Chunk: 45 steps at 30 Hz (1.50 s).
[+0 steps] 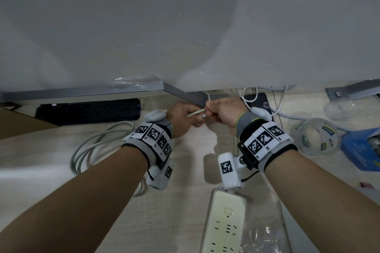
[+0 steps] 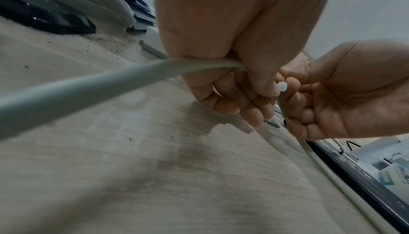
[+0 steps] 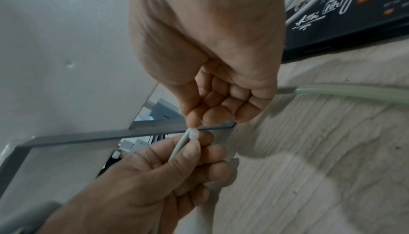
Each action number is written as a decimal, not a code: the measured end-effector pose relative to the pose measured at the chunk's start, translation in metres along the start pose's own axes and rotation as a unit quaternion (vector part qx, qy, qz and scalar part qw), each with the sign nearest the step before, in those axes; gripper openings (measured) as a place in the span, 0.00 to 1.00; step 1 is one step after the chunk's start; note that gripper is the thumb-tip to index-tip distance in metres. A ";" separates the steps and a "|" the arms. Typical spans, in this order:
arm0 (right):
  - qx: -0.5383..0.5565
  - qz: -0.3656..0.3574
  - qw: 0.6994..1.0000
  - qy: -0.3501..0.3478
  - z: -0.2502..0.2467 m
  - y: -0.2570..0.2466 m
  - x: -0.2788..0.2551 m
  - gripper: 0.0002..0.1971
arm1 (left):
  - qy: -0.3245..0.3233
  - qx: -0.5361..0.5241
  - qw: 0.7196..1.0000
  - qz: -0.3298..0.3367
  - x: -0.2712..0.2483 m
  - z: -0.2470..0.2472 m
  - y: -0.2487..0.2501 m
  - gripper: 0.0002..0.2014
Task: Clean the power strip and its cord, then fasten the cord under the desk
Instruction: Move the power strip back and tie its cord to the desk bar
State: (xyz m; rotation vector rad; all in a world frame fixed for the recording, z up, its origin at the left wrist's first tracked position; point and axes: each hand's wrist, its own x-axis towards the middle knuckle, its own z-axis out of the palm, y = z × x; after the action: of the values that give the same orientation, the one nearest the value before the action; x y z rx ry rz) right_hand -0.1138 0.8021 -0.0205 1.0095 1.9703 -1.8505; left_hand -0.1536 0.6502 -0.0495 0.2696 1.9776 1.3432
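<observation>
**Cable tie being worked around the cord beneath the desk frame**

Both hands meet close under the grey metal frame bar (image 1: 176, 90) of the desk. The left hand (image 1: 181, 117) has its grip curled round the pale cord (image 2: 88, 87), holding a short stretch of it up to the bar. The right hand (image 1: 222, 113) pinches, between thumb and forefinger, what looks like the small white head of a cable tie (image 3: 193, 134), pressed right against the cord. Holding the cord taut and near the bar probably keeps it in place while the tie is closed; whether the tie already loops the bar cannot be told.

The power strip (image 1: 224, 226) lies flat on the wood-grain floor (image 1: 185, 211) near the wrists, sockets up. Slack cord lies in loose loops (image 1: 90, 146) on the floor to the left. A roll of clear tape (image 1: 316, 139) stands to the right, beside a blue box (image 1: 362, 148). A black power strip (image 1: 88, 111) lies under the frame.
</observation>
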 end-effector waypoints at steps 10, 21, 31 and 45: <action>-0.051 -0.062 0.995 0.058 0.011 0.009 -0.004 0.12 | 0.001 -0.011 1.000 0.014 0.001 0.003 -0.001 0.08; -0.154 -0.100 0.976 0.114 0.016 0.011 -0.024 0.08 | 0.040 0.035 0.998 -0.012 -0.002 0.004 0.012 0.07; -0.515 -0.189 0.835 0.050 0.013 0.001 -0.038 0.14 | 0.037 0.128 0.991 -0.011 -0.012 0.005 0.023 0.09; -0.639 -0.194 0.744 0.027 0.019 -0.010 -0.042 0.12 | 0.047 0.292 0.954 0.043 -0.019 0.002 0.034 0.07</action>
State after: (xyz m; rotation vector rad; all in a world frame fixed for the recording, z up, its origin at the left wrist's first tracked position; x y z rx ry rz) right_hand -0.0947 0.7715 0.0097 0.1757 2.7787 -0.1581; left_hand -0.1461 0.6569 -0.0116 0.5783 2.4356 0.7976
